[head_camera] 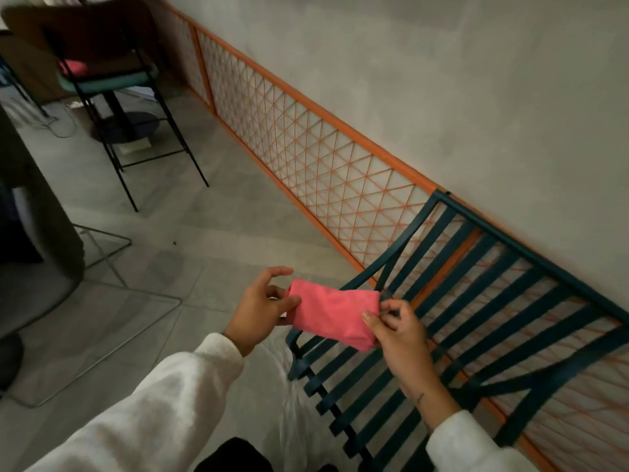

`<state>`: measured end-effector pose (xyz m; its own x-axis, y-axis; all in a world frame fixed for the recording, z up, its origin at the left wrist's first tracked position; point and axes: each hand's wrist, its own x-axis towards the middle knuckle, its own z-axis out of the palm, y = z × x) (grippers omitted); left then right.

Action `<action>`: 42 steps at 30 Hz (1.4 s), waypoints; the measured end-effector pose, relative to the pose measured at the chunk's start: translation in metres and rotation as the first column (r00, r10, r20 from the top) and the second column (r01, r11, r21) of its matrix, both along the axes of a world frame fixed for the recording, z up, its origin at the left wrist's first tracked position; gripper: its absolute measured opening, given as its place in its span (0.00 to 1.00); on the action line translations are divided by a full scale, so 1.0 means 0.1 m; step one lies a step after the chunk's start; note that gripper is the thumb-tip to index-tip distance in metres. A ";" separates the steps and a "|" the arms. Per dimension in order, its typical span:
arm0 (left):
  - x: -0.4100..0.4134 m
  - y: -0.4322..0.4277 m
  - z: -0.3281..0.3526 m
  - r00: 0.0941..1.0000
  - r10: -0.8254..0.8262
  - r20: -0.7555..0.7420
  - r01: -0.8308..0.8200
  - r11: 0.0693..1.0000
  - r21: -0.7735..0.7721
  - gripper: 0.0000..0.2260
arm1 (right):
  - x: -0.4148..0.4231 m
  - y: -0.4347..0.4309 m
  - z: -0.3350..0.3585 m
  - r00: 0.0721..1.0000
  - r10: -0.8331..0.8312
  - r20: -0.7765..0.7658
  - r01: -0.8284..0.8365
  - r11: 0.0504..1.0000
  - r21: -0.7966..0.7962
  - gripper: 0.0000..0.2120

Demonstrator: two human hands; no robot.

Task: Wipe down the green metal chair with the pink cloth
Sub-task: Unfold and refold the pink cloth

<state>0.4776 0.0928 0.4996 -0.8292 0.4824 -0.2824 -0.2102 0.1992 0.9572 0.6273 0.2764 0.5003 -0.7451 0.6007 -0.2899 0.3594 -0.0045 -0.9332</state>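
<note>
Pink cloth [335, 313] pinched at both ends by left hand [260, 310] and right hand [400, 335], above green metal chair [476, 301] armrest edge; bare floor [211, 226] leftward; chair's right side cut off, possibly blurred.

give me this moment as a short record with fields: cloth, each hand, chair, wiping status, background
cloth: pink cloth, folded, held in the air between both hands
left hand: left hand grips the cloth's left end
right hand: right hand pinches the cloth's right end
chair: green metal chair, slatted seat and back, against the wall
wiping status: not begun; cloth appears off the chair
background: orange lattice panel along the wall; black stool at far left
</note>
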 end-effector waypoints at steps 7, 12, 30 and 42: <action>-0.98 -0.07 -0.27 0.999 -0.041 -0.011 0.040 0.995 -0.088 0.07 | -0.86 -0.21 -0.30 0.999 0.050 0.016 -0.051 0.998 0.034 0.09; -1.81 -0.21 -0.76 0.980 -0.163 0.116 0.173 0.981 -0.085 0.08 | -1.59 -0.56 -0.74 0.991 -0.050 0.120 0.050 0.999 0.002 0.09; -4.17 -0.47 -3.48 0.767 -0.635 0.092 0.570 0.608 -0.553 0.16 | -3.71 -1.36 -3.32 0.835 -0.265 0.483 0.363 0.924 -0.121 0.10; -4.41 -0.23 -6.65 0.639 -0.762 0.110 0.633 0.439 -0.638 0.22 | -4.09 -1.31 -6.48 0.748 -0.263 0.609 0.312 0.950 0.026 0.13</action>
<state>0.0368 0.0699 -0.1655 -0.3480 0.7085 -0.6139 0.4108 0.7039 0.5795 0.2179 0.1452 -0.1472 -0.2002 0.7169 -0.6678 0.8139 -0.2577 -0.5207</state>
